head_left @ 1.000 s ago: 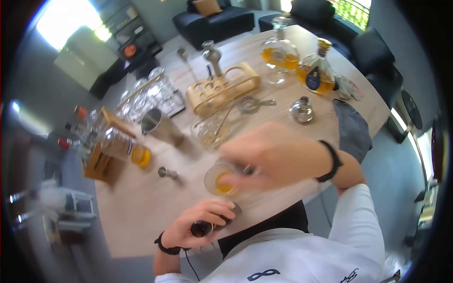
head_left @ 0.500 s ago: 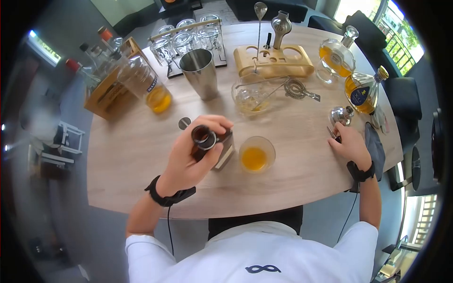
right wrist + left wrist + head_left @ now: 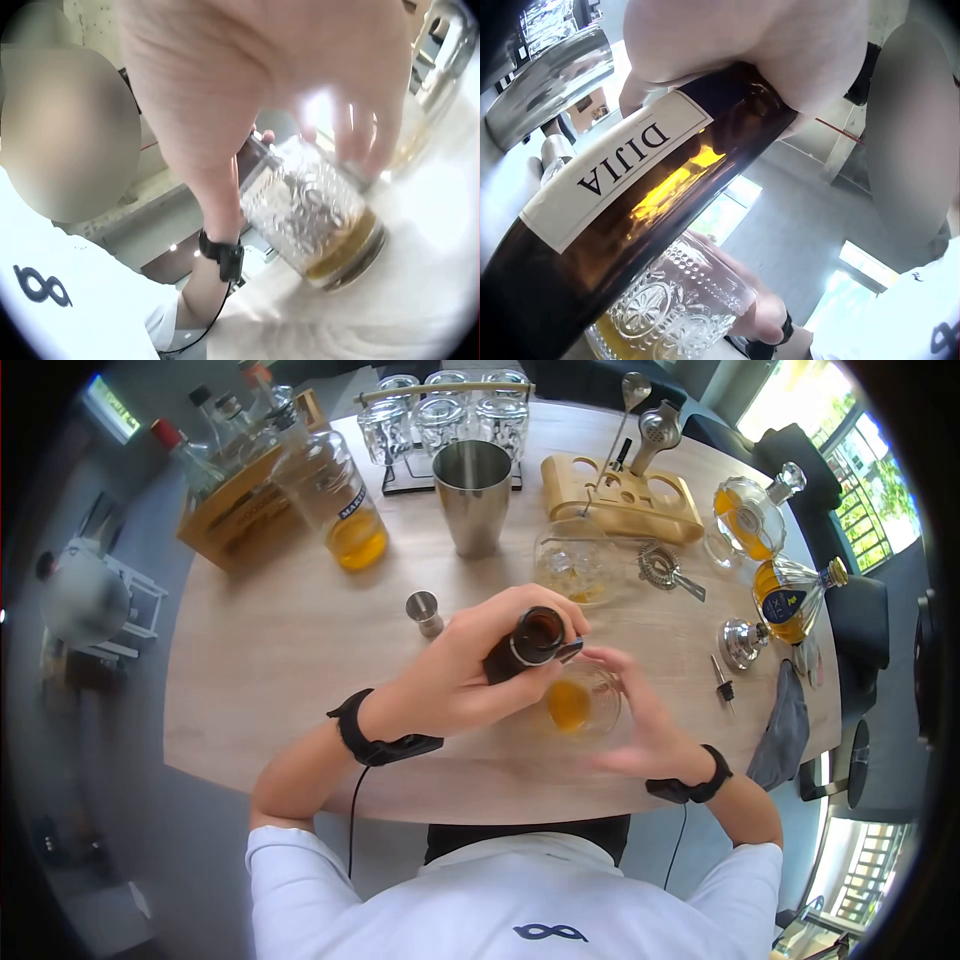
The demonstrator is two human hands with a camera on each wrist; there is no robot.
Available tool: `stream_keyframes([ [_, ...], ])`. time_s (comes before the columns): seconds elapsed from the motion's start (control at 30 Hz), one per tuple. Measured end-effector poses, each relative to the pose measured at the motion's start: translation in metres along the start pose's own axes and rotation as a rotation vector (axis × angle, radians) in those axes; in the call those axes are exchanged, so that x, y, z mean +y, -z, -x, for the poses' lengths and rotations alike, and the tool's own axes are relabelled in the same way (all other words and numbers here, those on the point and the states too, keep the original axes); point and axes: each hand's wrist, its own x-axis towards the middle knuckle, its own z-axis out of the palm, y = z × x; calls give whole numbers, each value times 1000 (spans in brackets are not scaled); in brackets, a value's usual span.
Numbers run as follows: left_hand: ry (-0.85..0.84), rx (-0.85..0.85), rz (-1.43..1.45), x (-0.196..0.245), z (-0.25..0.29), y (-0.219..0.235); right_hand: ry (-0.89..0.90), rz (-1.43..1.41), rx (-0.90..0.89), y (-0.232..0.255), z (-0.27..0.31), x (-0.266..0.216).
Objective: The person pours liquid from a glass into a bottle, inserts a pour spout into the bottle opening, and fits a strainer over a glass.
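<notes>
My left hand point(image 3: 480, 670) grips a dark brown bottle point(image 3: 536, 638) round its neck; its pale label point(image 3: 615, 172) shows in the left wrist view. Right beside the bottle, a patterned glass point(image 3: 606, 705) holding some orange-yellow liquid stands on the table. Around the glass's right side my right hand point(image 3: 650, 730) is spread, thumb and fingers apart; whether it touches the glass I cannot tell. In the right wrist view the glass point(image 3: 315, 217) sits below the fingers, with the liquid at its bottom.
Behind the hands are a jigger point(image 3: 425, 614), a metal shaker point(image 3: 472, 500), a mixing glass point(image 3: 575, 565) with ice and a strainer point(image 3: 660, 565). A pourer point(image 3: 724, 685) and grey cloth point(image 3: 782, 730) lie at the right, near two decanters.
My right hand has let go of the pourer at the right and come over to the glass. My left hand and the bottle are now closer to the glass.
</notes>
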Motion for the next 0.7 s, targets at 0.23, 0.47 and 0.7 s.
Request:
stream_keyframes([
  [0.23,-27,-1,-12,-4,0,1,-40,-87,64,-6,-5,16],
  [0.47,65,-19,1,5,0,0,-40,-20,270,34,-4,-26],
  [0.7,36,-23,102,-1,2,-3,39,67,187,72,-52,-84],
])
